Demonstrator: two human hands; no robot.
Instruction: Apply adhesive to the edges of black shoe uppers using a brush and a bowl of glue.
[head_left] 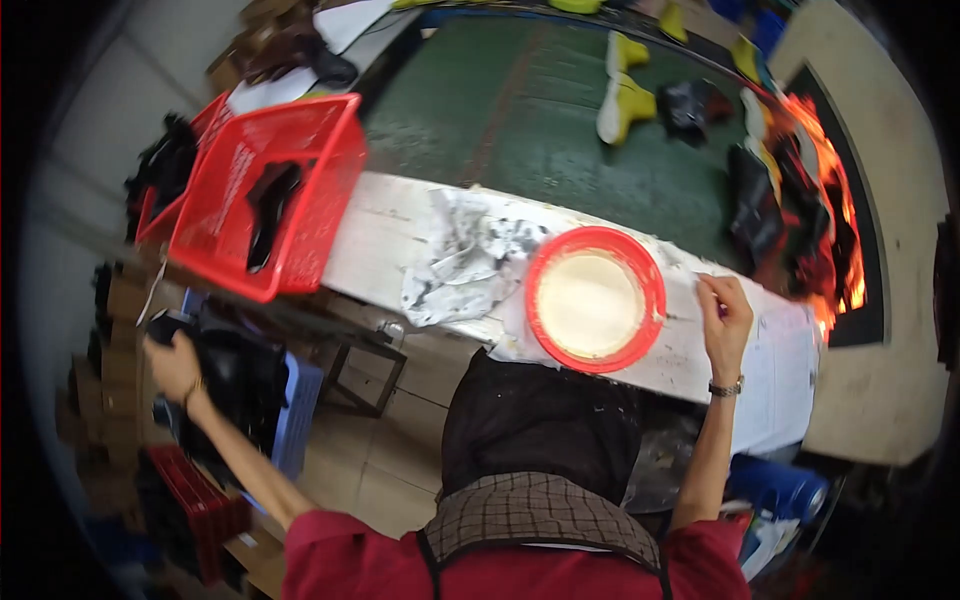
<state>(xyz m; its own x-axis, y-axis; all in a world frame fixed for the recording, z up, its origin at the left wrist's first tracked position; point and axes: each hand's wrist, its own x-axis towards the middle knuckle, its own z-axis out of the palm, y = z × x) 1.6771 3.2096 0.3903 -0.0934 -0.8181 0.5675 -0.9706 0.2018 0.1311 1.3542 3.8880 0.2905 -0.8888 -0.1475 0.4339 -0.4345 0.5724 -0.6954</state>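
Note:
At the far left my left hand (177,370) is closed on a black leather boot (168,325), over a blue crate (300,405) packed with more dark leather pieces. The lower part of that boot blends into the pile. My right hand (727,308) is over the white board (375,240), its fingers pinched together. Whatever it may hold is too small to make out. Between my hands stands a red bowl (648,325) of cream-coloured liquid (588,303). Left of the bowl lies a crumpled, black-stained cloth (470,262).
A red basket (345,150) holds a dark shoe piece (272,215). Beyond the board runs a green conveyor belt (450,100) carrying yellow boot-shaped forms (628,105) and black boots (755,195). An opening glows orange (848,230) at right. Paper sheets (775,380) and a blue bottle (780,490) are below it.

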